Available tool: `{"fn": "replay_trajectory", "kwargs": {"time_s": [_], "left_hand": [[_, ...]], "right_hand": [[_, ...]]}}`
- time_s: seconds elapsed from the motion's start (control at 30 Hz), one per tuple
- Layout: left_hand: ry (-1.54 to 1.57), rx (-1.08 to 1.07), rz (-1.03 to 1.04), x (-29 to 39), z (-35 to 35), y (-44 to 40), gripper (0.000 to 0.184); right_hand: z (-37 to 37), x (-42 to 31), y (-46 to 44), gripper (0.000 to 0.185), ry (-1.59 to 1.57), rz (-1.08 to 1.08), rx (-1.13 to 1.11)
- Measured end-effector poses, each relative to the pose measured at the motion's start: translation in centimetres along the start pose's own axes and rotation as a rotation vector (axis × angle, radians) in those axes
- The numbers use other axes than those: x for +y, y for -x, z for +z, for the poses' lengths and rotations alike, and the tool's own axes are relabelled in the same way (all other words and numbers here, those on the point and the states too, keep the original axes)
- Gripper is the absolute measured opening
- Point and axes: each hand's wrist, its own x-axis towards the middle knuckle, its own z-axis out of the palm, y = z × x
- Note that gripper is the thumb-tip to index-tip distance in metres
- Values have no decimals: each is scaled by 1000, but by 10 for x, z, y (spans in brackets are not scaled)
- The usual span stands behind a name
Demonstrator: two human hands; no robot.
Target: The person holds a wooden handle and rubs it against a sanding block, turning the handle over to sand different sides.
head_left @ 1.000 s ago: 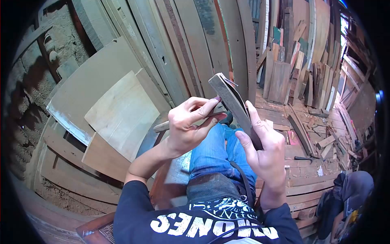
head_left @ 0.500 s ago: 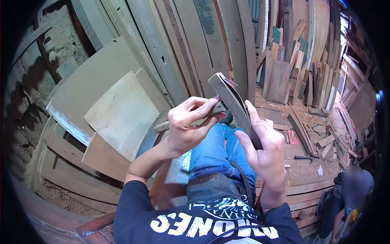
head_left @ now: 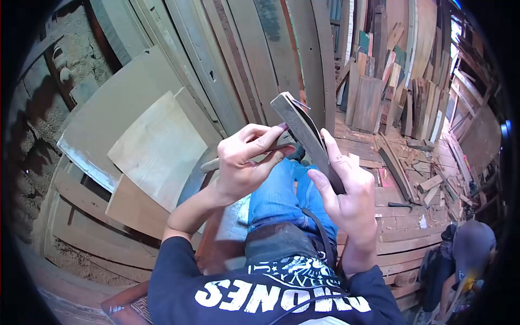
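My right hand [head_left: 349, 187] grips the lower end of a narrow wooden block [head_left: 306, 132], which is tilted with its far end up and to the left. A thin, dark-edged sheet bows away from the block's right side, leaving a gap near the top. My left hand [head_left: 246, 162] pinches a slim wooden stick [head_left: 210, 166]; its rear end sticks out behind the hand. The stick's front end meets or comes close to the block's left side, but fingers hide the exact contact. Both hands are above my lap, over blue jeans [head_left: 279, 197].
Flat boards [head_left: 162, 146] lean at the left, with tall planks [head_left: 260, 59] behind. Upright offcuts [head_left: 368, 103] stand at the back right, and wood scraps [head_left: 430, 181] litter the plank floor. A dark-handled tool [head_left: 400, 205] lies there. Another person [head_left: 449, 265] crouches at lower right.
The whole view shifts slightly, with the surroundings and hands moving a little left and up. The hold on the block and stick looks the same.
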Motion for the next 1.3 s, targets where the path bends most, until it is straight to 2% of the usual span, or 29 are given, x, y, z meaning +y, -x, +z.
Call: {"fn": "replay_trajectory", "kwargs": {"time_s": [0.17, 0.23, 0.3, 0.33, 0.43, 0.53, 0.6, 0.67, 0.83, 0.9, 0.97, 1.0, 1.1, 1.13, 1.2, 1.3], "left_hand": [[38, -3, -105, 17, 2, -7, 45], [58, -2, -79, 18, 6, -10, 45], [43, -32, -35, 25, 4, -19, 46], [49, -22, -12, 28, 4, -22, 46], [30, -54, -27, 45, -2, -30, 47], [-140, -99, 93, 64, -7, -39, 44], [-135, -91, 81, 73, -6, -40, 44], [-149, -116, 43, 88, -4, -42, 43], [-179, -116, 160, 85, 8, -28, 46], [-50, -95, 33, 73, 15, -13, 42], [-95, -36, -27, 53, 18, -2, 41], [-23, 21, -76, 41, 23, 2, 39], [128, 116, -293, 18, 33, 20, 35], [159, 41, -284, 12, 38, 19, 35], [188, 149, -324, 1, 44, 23, 32], [173, 28, -321, -16, 31, 15, 30]], "right_hand": [[-3, -2, 5, 60, -68, 10, 41], [-5, 0, 6, 59, -87, 38, 39], [-5, 4, 8, 59, -180, -18, 135], [-11, -1, 9, 59, -119, 19, 107], [-18, -5, 7, 58, -181, 31, 145], [-29, -15, 9, 58, -236, 57, 131], [-34, -19, 11, 59, -274, 89, 151], [-40, -14, 14, 60, -220, -33, 181], [-62, -1, 26, 63, -170, -145, 136], [-70, -1, 31, 62, -116, -87, 79], [-69, 6, 31, 62, -140, -52, 37], [-72, 7, 31, 62, -115, -41, 9], [-71, 12, 30, 59, -96, 5, -80], [-70, 15, 28, 56, -85, 21, -100], [-65, 17, 33, 56, -73, 97, -83], [-48, 11, 29, 55, -65, 180, -130]]}}
